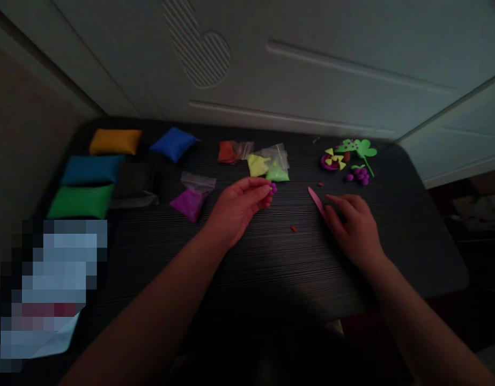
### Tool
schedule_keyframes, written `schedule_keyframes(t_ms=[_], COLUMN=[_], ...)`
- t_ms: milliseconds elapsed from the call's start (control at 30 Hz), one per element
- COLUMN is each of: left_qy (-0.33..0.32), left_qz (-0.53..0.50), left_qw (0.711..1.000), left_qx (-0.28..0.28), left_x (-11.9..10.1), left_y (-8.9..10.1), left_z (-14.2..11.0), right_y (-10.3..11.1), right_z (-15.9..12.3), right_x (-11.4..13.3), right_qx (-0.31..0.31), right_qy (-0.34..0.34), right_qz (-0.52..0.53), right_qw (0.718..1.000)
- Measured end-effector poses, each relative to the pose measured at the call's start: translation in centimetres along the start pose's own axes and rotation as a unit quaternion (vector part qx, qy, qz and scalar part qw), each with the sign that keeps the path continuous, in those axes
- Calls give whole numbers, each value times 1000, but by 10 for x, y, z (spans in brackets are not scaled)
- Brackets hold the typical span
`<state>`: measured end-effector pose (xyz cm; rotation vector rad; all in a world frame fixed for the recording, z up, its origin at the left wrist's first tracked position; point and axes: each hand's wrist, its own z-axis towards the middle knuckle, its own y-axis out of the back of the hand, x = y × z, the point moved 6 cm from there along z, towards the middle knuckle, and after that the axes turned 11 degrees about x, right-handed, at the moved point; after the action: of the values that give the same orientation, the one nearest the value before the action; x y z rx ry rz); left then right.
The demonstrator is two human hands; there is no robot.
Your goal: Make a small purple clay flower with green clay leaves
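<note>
My left hand (241, 206) is closed in a pinch on a small purple clay flower (273, 188), held above the table with a speck of yellow at its edge. My right hand (354, 225) is over the table with thumb and index finger apart. Beside its thumb lies a pink modelling knife (316, 200), its lower end partly covered by the hand. Two small brown clay bits rest nearby: one (320, 185) past the knife tip, the other (294, 229) between my hands.
On the dark table (247, 279) are a purple clay bag (189, 203), yellow clay (257, 165), light green clay (278, 171), a red-brown bag (227, 152) and larger packs such as the blue one (175, 143). Finished clay pieces, including purple grapes (362, 176), sit back right. A white panel (247, 91) stands behind.
</note>
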<state>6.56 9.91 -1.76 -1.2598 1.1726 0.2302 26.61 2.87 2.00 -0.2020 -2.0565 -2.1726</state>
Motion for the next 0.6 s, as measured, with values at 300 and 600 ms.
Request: schedule_keyframes(t_ms=[300,600], left_qy=[0,-14], left_qz=[-20,-26], left_qw=[1000,1000], left_qx=[-6,-8], left_x=[1,1], left_y=[2,2], left_z=[0,-1], right_y=[-1,-14], right_z=[54,43], right_x=[-11,61], right_qx=[62,114], right_qy=[22,137], right_qz=[-17,80], right_qw=[998,981])
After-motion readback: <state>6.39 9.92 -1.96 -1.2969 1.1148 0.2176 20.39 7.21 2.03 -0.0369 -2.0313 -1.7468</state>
